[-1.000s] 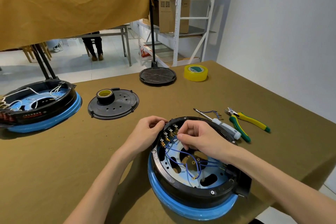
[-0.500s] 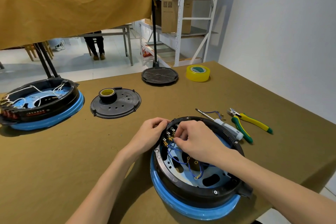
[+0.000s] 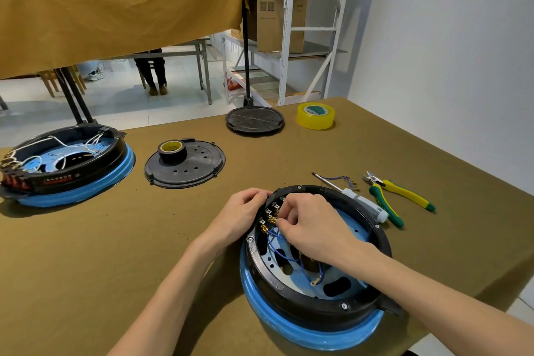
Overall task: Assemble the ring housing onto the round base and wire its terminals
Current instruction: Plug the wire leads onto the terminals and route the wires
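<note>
Since a sec ago the right hand (image 3: 310,228) has slid a bit further left along the terminals (image 3: 270,215), w/ the fingertips now bunched right at the brass tabs; left hand barely shifted. Right hand's fingers are curled together, looks like pinching a blue wire (image 3: 278,250) end at a tab, tho the exact contact is hidden under the fingers. Left hand (image 3: 241,215) grips the outside of the ring (image 3: 291,295) just beside the terminals, fingers hooked over the rim, steadying it. Ring sits on the blue base (image 3: 289,326) at the near table (image 3: 86,254) edge, other wire ends lying loose inside. Risks, imo: connector pushed on crooked bends the tab or sits half-on; wrong tab picked since they're packed close; tugging the wire could pull a seated one off. Also base overhangs the near edge some, so a hard push might tip it. Screwdriver (image 3: 358,201) and cutters (image 3: 396,196) lie just right of it, apart.
</note>
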A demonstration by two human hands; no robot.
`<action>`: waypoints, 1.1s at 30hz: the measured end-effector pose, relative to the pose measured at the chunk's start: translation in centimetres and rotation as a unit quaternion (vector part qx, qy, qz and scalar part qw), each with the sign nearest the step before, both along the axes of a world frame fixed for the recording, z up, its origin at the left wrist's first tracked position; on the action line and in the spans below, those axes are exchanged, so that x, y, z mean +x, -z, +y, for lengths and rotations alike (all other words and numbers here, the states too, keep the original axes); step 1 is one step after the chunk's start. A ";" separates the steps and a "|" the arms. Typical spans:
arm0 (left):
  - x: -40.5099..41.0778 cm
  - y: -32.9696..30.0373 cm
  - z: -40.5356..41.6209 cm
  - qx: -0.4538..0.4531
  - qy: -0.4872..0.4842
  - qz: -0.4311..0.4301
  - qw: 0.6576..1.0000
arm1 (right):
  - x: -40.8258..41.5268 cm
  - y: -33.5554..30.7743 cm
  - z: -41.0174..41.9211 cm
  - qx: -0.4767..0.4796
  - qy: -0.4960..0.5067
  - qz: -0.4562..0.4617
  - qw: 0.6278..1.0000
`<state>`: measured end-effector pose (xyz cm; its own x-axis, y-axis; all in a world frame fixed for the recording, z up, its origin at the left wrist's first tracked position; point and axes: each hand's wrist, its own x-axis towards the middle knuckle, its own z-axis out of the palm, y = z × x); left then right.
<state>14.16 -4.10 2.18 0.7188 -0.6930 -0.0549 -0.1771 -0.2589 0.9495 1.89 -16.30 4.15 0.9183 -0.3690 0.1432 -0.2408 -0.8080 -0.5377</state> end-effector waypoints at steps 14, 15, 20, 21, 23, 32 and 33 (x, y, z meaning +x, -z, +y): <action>-0.2 0.0 0.0 0.006 -0.004 -0.001 1.000 | 0.4 -0.3 0.5 -0.003 0.008 -0.001 1.000; -0.2 0.0 0.0 0.006 -0.004 -0.002 1.000 | 0.4 -0.3 0.5 -0.003 0.007 0.000 1.000; -0.4 0.2 -0.2 0.012 -0.004 -0.017 1.000 | 0.5 0.0 0.7 -0.001 0.004 0.001 1.000; -0.4 0.3 -0.3 0.012 -0.001 -0.023 1.000 | 0.6 0.0 0.8 -0.005 0.004 0.001 1.000; -0.4 0.4 -0.2 0.011 0.009 -0.033 0.999 | 0.8 0.2 1.0 -0.014 0.005 -0.001 1.000; -0.1 0.8 -0.4 -0.001 0.007 -0.022 1.000 | 0.9 0.1 0.7 0.012 0.000 0.001 1.000; -0.1 0.8 -0.4 -0.003 0.005 -0.020 1.000 | 0.9 0.2 0.7 0.019 -0.001 -0.001 1.000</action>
<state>14.02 -4.47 1.34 0.7136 -0.7001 -0.0223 -0.2180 -0.2522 0.9428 2.77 -15.63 3.97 0.9189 -0.3718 0.1318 -0.2372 -0.7878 -0.5684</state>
